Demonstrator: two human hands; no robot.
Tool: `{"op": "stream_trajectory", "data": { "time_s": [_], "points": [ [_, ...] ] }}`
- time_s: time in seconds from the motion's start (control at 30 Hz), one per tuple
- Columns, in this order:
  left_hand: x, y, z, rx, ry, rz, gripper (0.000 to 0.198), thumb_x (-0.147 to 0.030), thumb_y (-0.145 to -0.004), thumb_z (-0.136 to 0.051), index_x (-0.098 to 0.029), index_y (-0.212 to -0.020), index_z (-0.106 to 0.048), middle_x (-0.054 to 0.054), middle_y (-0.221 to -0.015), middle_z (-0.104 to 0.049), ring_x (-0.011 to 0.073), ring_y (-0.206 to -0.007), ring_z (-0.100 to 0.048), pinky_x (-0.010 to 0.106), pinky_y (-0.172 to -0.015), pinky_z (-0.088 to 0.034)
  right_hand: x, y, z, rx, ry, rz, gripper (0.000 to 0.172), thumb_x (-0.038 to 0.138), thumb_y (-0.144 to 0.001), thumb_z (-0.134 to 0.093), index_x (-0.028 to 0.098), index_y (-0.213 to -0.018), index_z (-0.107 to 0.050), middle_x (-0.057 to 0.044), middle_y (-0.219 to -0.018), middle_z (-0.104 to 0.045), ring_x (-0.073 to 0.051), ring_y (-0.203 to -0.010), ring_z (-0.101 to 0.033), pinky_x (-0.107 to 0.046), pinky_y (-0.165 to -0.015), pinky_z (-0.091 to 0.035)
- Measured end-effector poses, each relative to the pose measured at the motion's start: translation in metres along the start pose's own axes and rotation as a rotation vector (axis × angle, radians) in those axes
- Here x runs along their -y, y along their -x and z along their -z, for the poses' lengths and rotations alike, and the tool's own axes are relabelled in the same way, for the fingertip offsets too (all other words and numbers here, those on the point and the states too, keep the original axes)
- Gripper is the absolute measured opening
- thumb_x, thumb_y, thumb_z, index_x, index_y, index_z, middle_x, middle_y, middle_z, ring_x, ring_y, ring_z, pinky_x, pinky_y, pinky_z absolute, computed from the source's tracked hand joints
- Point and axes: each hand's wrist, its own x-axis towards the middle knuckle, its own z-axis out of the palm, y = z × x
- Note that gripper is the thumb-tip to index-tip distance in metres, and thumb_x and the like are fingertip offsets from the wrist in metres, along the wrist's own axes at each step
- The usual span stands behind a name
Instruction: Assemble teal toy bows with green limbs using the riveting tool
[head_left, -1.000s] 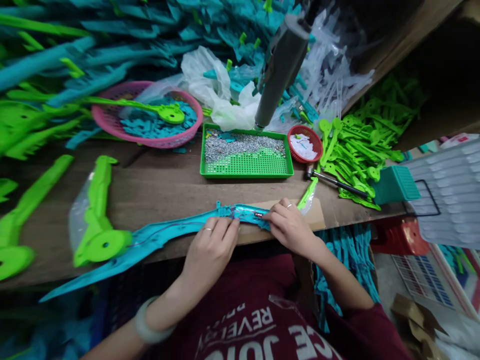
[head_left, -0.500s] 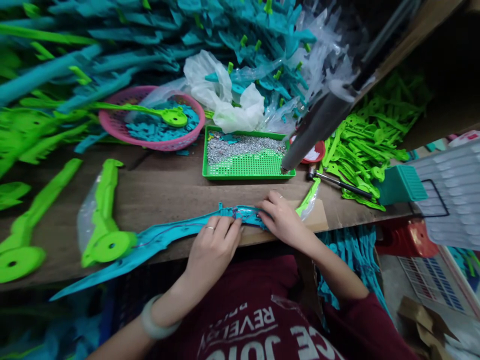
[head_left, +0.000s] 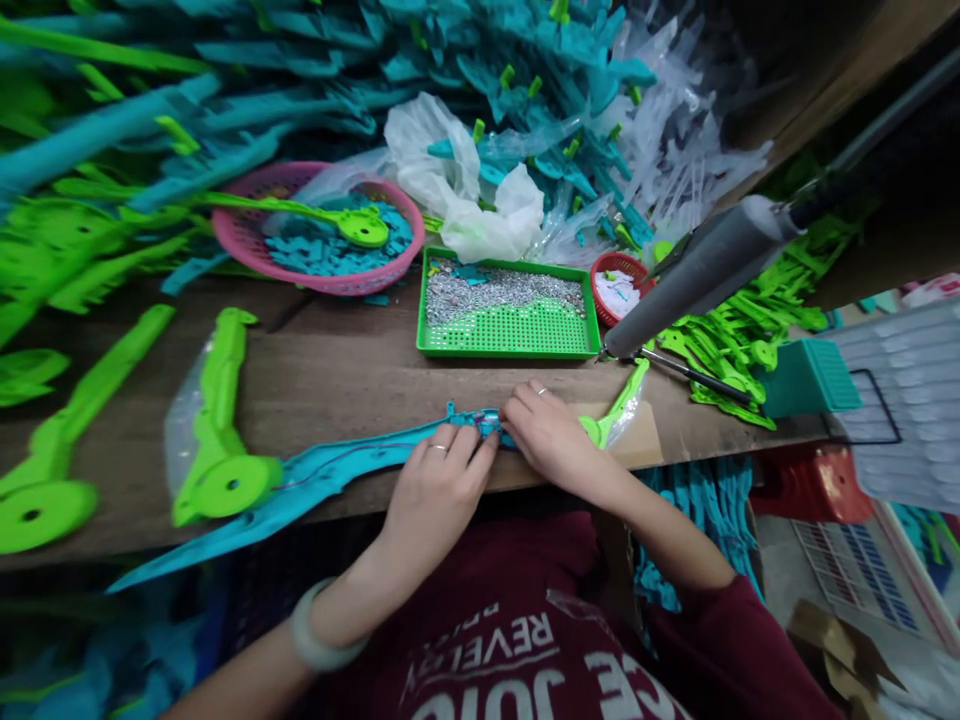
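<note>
A long blue plastic toy sword half (head_left: 337, 463) lies hollow side up along the bench edge, with a thin dark wire running inside it. My left hand (head_left: 442, 478) is closed over its handle end, fingertips pressed into the hollow. Close beside it, my right hand (head_left: 546, 440) bends its fingers over the same handle, gripping near some small wires. The fingertips of both hands nearly meet, and what lies under them is mostly hidden. A green curved part with a clear plastic piece (head_left: 619, 410) sits just right of my right hand.
A green tray of small screws (head_left: 517, 340) stands ahead, beside a pink basket of blue pieces (head_left: 315, 275) and a red basket (head_left: 619, 285). A grey electric screwdriver (head_left: 697, 270) hangs at right, near a hammer (head_left: 701, 378). Green parts (head_left: 225, 430) lie left; blue parts (head_left: 300, 90) pile behind.
My right hand has moved left along the handle, closer to my left hand. The hanging screwdriver has swung to the right, uncovering the red basket. The view has shifted slightly.
</note>
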Motion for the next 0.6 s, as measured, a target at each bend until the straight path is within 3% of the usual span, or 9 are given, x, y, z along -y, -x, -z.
{"op": "stream_trajectory", "data": {
  "time_s": [0.17,0.43,0.6],
  "points": [
    [-0.002,0.004,-0.002,-0.002,0.012,0.016,0.028,-0.011,-0.096,-0.048,-0.015,-0.11,-0.073,0.01,-0.086,-0.061,0.027,-0.085,-0.054,0.037,-0.069,-0.045,0.001,0.006,-0.008,-0.067,-0.042,-0.095,0.023,0.021,-0.104,-0.042,0.015,-0.092,-0.062,-0.011,-0.092,-0.06,-0.026,-0.09,-0.049,-0.037,-0.079,-0.044],
    [-0.009,0.002,-0.001,0.049,-0.068,0.067,0.03,-0.009,-0.094,-0.049,-0.01,-0.113,-0.072,0.01,-0.085,-0.062,0.026,-0.082,-0.057,0.037,-0.067,-0.045,0.001,0.0,0.003,0.043,-0.173,-0.115,0.013,0.017,-0.098,-0.054,0.017,-0.091,-0.064,-0.009,-0.091,-0.061,-0.025,-0.093,-0.05,-0.036,-0.079,-0.042],
    [-0.011,0.003,-0.004,0.05,-0.026,0.102,0.032,-0.009,-0.095,-0.049,-0.008,-0.118,-0.071,0.012,-0.087,-0.065,0.0273,-0.084,-0.059,0.037,-0.067,-0.046,0.0,0.001,0.0,0.027,-0.196,-0.099,0.014,0.016,-0.098,-0.052,0.019,-0.092,-0.064,-0.008,-0.09,-0.061,-0.024,-0.092,-0.049,-0.036,-0.079,-0.042]
  ]
}}
